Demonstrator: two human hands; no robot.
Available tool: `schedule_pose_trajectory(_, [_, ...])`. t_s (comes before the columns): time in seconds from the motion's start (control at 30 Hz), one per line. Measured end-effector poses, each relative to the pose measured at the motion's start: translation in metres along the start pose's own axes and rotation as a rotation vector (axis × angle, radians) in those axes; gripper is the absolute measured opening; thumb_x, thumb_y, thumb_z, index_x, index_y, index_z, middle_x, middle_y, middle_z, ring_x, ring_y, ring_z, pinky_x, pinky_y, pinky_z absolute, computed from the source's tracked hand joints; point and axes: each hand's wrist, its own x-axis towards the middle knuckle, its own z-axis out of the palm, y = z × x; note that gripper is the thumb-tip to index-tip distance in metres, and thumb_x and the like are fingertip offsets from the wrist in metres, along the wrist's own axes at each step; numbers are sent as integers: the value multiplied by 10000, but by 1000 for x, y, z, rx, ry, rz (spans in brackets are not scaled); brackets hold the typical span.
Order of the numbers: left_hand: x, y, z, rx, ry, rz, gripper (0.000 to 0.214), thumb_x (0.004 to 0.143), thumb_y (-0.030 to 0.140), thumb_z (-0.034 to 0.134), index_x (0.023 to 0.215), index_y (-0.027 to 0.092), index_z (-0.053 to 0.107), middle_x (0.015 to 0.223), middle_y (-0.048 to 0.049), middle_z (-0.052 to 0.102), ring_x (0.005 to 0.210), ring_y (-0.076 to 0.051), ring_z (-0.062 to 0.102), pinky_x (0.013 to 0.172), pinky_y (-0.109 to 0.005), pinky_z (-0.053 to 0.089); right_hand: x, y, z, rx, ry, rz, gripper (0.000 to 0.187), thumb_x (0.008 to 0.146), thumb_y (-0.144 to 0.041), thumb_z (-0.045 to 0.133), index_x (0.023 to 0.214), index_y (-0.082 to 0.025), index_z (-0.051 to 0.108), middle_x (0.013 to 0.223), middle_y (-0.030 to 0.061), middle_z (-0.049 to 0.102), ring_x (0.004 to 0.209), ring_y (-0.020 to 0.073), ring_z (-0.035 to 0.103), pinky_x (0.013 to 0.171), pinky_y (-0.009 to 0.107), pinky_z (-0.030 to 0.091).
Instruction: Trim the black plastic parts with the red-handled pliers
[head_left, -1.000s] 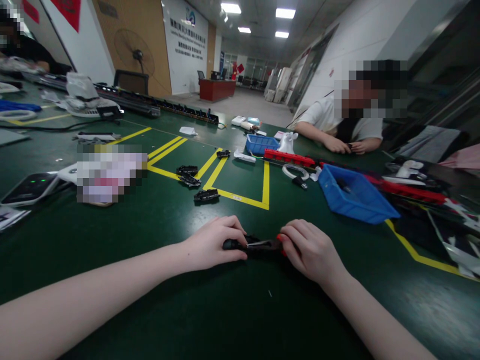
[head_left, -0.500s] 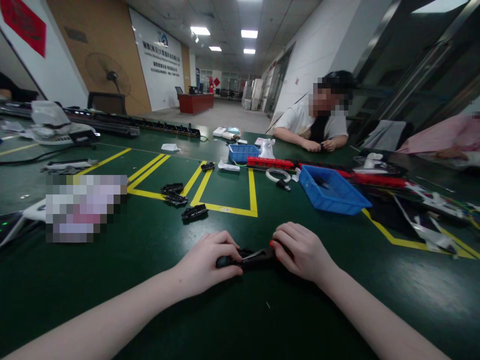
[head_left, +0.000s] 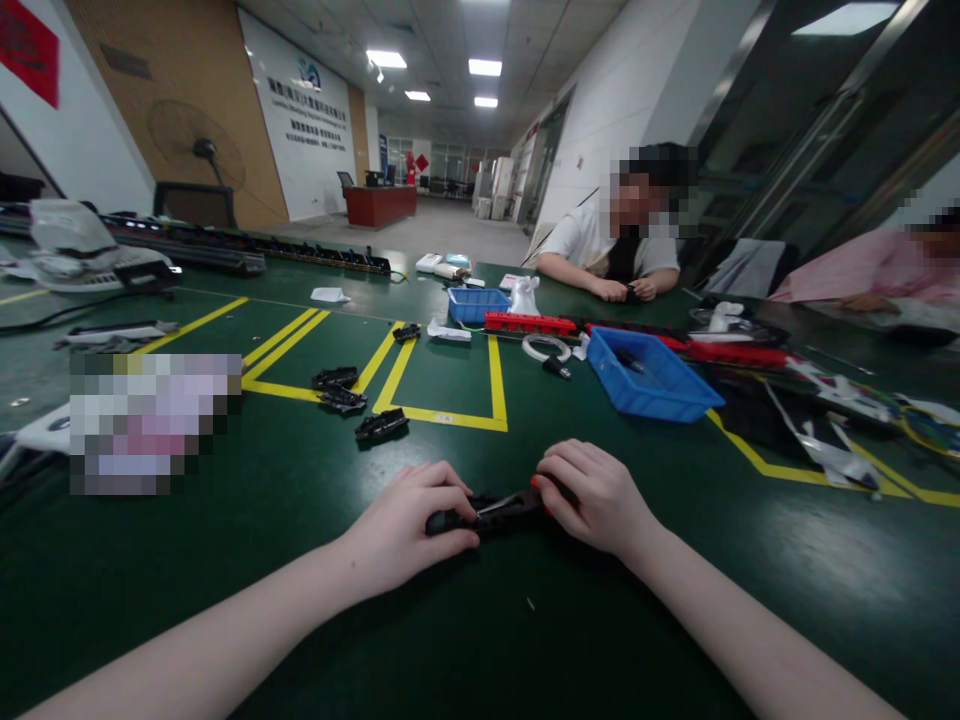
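Note:
Over the near part of the green table, my left hand (head_left: 416, 512) is closed on a dark plastic part (head_left: 444, 522), pinched between thumb and fingers. My right hand (head_left: 600, 498) wraps round the handles of a pair of pliers (head_left: 516, 508), a bit of red showing by the fingertips. The pliers' narrow jaws point left and meet the part beside my left fingertips; the exact contact is hidden. Beyond my left hand lie several similar-looking black parts, among them one black piece (head_left: 381, 426) near the yellow tape.
A blue bin (head_left: 649, 395) with dark items stands right of centre, and a smaller blue bin (head_left: 478, 305) farther back. Red strips (head_left: 531, 323) and a coiled white cable (head_left: 546, 348) lie between. A person (head_left: 611, 260) sits across the table, another at far right.
The whole view has shifted slightly, so the scene sits a little farther left. Both hands keep their holds on the part and pliers, with little other movement.

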Motion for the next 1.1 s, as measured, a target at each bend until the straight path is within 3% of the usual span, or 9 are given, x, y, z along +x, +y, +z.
schedule_pose_trajectory(0.43, [-2, 8, -4, 3, 5, 10, 91, 866, 279, 689, 945, 235, 695, 1086, -24, 624, 1021, -212, 576, 949, -407, 419, 2, -4, 0, 45, 9, -3, 180, 927, -201, 480, 798, -163, 600, 776, 60, 625, 696, 153, 558, 634, 302, 420])
schedule_pose_trajectory(0.77, [0, -1, 0, 14, 6, 28, 128, 871, 322, 679, 979, 257, 696, 1091, -22, 623, 1020, -217, 575, 949, -418, 420, 0, -4, 1, 13, 36, 2, 167, 923, -210, 498, 808, -162, 608, 794, 68, 637, 719, 164, 565, 656, 315, 421])
schedule_pose_trajectory(1.1, [-1, 6, -3, 12, 12, 25, 125, 876, 308, 672, 976, 237, 691, 1099, -32, 621, 1026, -218, 577, 956, -413, 428, 1, -3, 0, -3, -17, 0, 173, 925, -222, 490, 803, -176, 605, 791, 64, 637, 710, 163, 564, 657, 315, 420])
